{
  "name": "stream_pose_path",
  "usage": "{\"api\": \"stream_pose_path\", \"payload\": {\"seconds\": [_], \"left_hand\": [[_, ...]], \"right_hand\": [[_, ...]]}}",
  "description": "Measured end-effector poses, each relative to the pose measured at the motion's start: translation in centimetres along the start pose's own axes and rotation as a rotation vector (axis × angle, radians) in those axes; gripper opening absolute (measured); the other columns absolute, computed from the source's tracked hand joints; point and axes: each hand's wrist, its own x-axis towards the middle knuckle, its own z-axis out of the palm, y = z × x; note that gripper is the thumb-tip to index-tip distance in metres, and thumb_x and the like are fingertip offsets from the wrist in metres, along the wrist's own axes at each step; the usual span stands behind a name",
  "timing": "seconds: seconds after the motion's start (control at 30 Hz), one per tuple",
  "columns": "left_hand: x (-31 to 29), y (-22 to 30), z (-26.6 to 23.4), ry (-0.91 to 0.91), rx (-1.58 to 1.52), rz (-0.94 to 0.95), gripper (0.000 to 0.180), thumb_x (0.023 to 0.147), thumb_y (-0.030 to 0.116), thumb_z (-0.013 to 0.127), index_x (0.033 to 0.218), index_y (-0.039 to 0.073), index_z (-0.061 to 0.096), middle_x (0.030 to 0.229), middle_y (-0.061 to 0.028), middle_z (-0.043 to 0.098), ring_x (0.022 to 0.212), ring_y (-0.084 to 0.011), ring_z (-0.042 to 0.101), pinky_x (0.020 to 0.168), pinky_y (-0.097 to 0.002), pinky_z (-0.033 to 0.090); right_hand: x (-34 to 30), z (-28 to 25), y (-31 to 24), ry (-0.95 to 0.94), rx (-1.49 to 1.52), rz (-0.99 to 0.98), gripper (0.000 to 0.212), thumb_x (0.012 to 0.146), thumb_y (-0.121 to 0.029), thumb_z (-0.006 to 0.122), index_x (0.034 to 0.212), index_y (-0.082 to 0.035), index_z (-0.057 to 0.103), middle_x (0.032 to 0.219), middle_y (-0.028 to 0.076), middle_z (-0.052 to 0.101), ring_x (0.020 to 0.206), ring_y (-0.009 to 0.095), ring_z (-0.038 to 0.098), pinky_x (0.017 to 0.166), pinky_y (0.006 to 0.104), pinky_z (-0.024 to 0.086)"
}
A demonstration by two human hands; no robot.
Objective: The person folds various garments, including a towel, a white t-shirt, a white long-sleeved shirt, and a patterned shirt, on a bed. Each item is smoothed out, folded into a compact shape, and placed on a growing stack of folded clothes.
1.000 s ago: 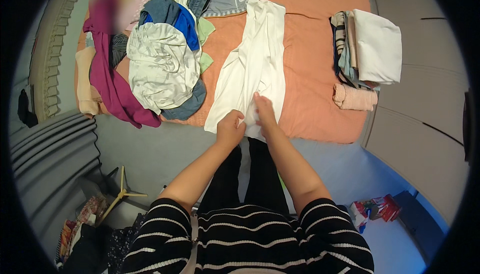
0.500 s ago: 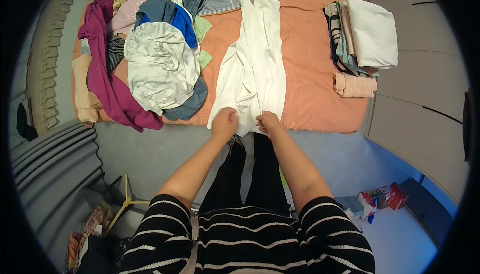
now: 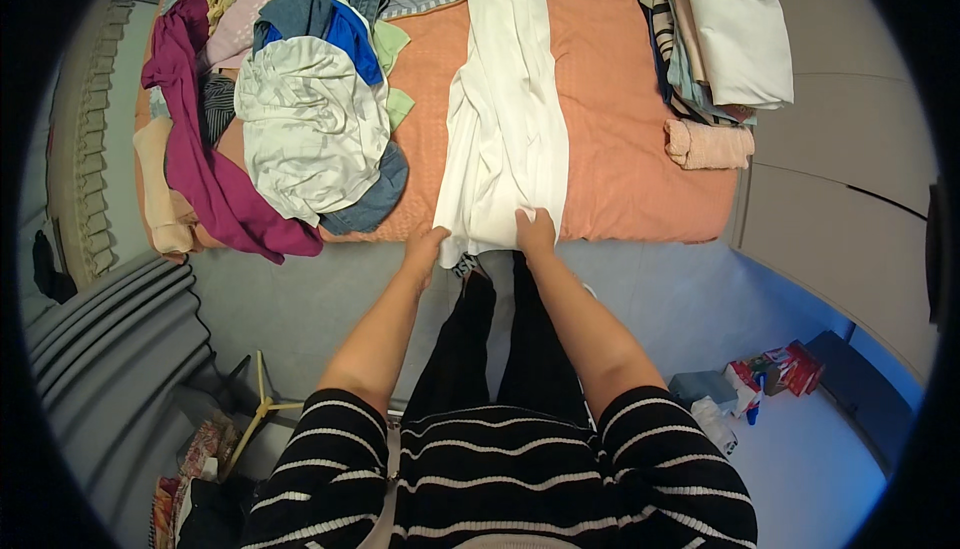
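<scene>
Fingers of the left hand [image 3: 428,246] and the right hand [image 3: 535,230] are closed on the near hem of a white garment [image 3: 507,119], which lies lengthwise on the orange bed [image 3: 630,169]. To its left sits a heap of clothes [image 3: 300,119]; to its right, a folded stack [image 3: 720,44]

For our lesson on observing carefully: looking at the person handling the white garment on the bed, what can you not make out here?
Head view only:
- Fingertips of the left hand and right hand: curled into the white garment, so each grip is unclear.
- Lower clothes in the unsorted pile: covered by upper ones.
- Small packages on the floor: too small.
</scene>
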Motion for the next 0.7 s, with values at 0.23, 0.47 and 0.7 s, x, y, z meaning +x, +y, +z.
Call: {"api": "stream_pose_path", "payload": {"seconds": [0.23, 0.47, 0.7], "left_hand": [[-0.7, -0.5, 3.1, 0.560, 1.021, 1.073, 0.053, 0.080, 0.025, 0.068, 0.117, -0.005, 0.047, 0.092, -0.0139, 0.060, 0.083, -0.0256, 0.059, 0.076, -0.0347, 0.047], [1.5, 1.8, 7.1, 0.175, 0.754, 0.265, 0.064, 0.078, 0.030, 0.069, 0.126, -0.001, 0.042, 0.112, -0.0193, 0.055, 0.103, -0.0345, 0.054, 0.089, -0.0414, 0.043], [2.0, 5.8, 9.7, 0.162, 0.973, 0.988, 0.049, 0.078, 0.011, 0.063, 0.123, 0.000, 0.048, 0.130, -0.0225, 0.043, 0.119, -0.0392, 0.040, 0.100, -0.0437, 0.035]], "right_hand": [[-2.5, -0.7, 0.5, -0.332, 0.354, 0.141, 0.036, 0.086, -0.027, 0.063, 0.103, 0.005, 0.062, 0.085, 0.009, 0.065, 0.073, 0.015, 0.058, 0.068, 0.0286, 0.046], [-2.1, -3.3, -3.3, -0.562, 0.224, 0.223, 0.033, 0.084, -0.025, 0.063, 0.101, 0.003, 0.062, 0.085, 0.010, 0.065, 0.073, 0.017, 0.061, 0.069, 0.0296, 0.047], [4.9, -2.8, -7.9, 0.074, 0.069, -0.459, 0.025, 0.081, -0.017, 0.062, 0.100, 0.000, 0.062, 0.089, 0.014, 0.066, 0.080, 0.023, 0.063, 0.073, 0.0328, 0.050]]}}
